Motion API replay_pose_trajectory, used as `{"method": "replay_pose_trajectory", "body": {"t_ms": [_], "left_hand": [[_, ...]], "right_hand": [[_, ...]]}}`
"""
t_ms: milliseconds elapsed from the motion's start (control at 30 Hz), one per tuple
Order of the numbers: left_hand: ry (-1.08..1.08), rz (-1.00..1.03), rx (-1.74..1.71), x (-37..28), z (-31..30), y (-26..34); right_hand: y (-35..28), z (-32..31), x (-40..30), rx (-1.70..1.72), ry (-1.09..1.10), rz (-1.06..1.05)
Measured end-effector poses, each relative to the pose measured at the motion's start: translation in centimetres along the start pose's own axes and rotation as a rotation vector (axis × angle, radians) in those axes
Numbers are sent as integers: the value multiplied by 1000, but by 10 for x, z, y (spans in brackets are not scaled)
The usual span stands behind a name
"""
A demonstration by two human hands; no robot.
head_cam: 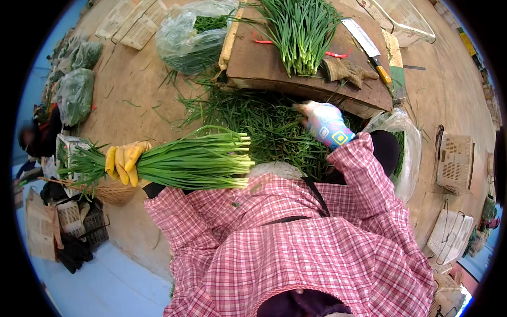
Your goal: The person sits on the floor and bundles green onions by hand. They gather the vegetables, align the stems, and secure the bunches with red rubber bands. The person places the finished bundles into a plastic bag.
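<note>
My left hand, in a yellow glove, grips a bunch of long green garlic chives near its leafy end, the pale stem ends pointing right. My right hand, its wrist and back covered by a patterned blue and white sleeve, hangs over loose chive leaves; its fingers are blurred. On the brown board ahead lies another bunch of chives across a red tie. Right of that bunch are a brown work glove and a cleaver with a black and yellow handle.
A clear plastic bag of greens stands left of the board, another bag by my right knee. Plastic crates stand at the right and behind the board. Filled bags and a person in dark clothes are at the far left.
</note>
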State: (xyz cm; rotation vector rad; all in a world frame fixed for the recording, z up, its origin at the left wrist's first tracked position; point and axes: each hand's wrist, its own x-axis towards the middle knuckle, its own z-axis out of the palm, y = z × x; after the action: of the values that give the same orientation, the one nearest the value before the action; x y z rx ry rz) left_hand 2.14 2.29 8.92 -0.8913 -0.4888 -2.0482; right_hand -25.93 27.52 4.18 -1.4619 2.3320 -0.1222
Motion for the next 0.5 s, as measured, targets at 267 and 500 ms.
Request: {"method": "replay_pose_trajectory", "body": {"t_ms": [267,500], "left_hand": [[48,-112,17,7,-5,-5],[-27,-85,56,11,8,-3]], "right_hand": [[-86,-30,4,124,245,-762],[-56,-12,-8,675,292,-272]]}}
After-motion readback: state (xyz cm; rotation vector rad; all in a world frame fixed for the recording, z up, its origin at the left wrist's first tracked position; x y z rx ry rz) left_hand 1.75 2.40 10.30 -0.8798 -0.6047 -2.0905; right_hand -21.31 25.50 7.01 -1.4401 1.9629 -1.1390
